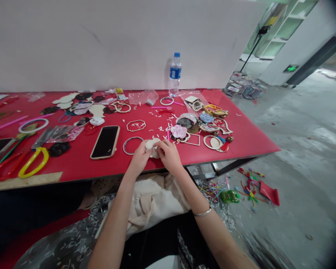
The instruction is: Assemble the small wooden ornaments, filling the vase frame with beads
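Observation:
Both hands meet at the front edge of the red table, around a small cream-white piece with a scalloped outline (152,143). My left hand (141,155) pinches its left side between thumb and fingers. From the right, my right hand (168,152) has its fingers closed on the same piece; whether they also hold something smaller is hidden. Just left of my left hand lies a round hoop (124,146). Beyond my right hand sit a pink flower-shaped piece (179,131) and a thin square frame (194,139). White scraps are scattered in front of the hands.
A phone (105,142) lies left of the hands, with yellow-handled scissors (33,163) farther left. A water bottle (175,76) stands against the wall. Ornament pieces, including a red tassel (225,145), crowd the right side. A cream bag (148,201) rests below the table edge.

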### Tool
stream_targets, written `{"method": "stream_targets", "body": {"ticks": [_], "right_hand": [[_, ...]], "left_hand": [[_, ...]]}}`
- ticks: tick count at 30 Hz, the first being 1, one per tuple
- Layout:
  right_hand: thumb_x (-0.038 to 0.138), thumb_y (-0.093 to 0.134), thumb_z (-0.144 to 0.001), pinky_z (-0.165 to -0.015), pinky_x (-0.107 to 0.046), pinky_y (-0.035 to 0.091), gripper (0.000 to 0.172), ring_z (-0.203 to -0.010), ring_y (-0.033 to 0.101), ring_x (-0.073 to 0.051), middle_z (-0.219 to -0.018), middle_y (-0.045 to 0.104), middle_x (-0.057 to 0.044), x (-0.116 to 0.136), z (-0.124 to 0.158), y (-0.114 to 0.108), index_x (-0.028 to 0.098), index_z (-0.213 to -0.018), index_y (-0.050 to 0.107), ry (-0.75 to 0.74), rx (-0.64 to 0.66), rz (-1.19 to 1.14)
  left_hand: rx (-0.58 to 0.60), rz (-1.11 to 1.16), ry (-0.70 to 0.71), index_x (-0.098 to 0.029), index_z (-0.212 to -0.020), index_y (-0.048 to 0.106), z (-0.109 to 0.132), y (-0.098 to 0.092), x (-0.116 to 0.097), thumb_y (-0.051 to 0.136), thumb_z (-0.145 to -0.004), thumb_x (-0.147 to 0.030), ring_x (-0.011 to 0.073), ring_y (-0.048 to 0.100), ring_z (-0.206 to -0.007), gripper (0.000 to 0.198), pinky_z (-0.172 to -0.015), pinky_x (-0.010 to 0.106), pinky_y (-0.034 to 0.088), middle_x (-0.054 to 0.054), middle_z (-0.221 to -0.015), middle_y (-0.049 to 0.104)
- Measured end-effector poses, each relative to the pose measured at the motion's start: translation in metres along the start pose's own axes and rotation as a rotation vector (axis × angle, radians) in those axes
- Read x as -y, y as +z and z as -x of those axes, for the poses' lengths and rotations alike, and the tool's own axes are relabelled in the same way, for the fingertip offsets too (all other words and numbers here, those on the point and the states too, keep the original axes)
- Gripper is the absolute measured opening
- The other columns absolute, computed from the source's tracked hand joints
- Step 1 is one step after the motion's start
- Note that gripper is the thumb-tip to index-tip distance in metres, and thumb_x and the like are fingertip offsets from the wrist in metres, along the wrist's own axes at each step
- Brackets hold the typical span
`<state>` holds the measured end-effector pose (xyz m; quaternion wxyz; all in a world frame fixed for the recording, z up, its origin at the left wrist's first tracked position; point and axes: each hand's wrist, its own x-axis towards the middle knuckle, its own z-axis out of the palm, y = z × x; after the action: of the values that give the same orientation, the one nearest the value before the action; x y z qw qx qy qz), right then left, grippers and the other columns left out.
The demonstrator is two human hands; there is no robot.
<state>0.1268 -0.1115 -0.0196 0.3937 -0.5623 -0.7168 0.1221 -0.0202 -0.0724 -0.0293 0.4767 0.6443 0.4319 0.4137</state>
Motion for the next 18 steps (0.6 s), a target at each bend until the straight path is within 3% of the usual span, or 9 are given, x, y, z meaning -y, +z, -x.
{"method": "stream_targets", "body": {"ticks": [10,18], "right_hand": [[0.017,0.045,-0.091,-0.082,-0.029,0.037,0.017,-0.086,0.055,-0.017,-0.09,0.059,-0.003,-0.0004,-0.0005,0.0011,0.022,-0.088,0.061,-0.001,0.002,0.011],[0.017,0.046,-0.09,-0.082,-0.03,0.037,0.018,-0.085,0.056,-0.017,-0.093,0.06,-0.003,-0.0004,0.0,0.0013,0.023,-0.097,0.061,-0.001,-0.008,-0.001]], "left_hand": [[0.009,-0.038,-0.005,-0.018,-0.115,0.056,-0.0003,-0.0012,0.0001,0.055,-0.077,-0.022,0.0229,0.058,-0.102,0.038,-0.094,0.038,0.044,0.006,-0.108,0.064],[-0.005,-0.023,-0.005,-0.017,-0.114,0.057,-0.0001,-0.0001,-0.0017,0.056,-0.077,-0.022,0.0228,0.058,-0.102,0.037,-0.093,0.037,0.044,0.006,-0.107,0.065]]}}
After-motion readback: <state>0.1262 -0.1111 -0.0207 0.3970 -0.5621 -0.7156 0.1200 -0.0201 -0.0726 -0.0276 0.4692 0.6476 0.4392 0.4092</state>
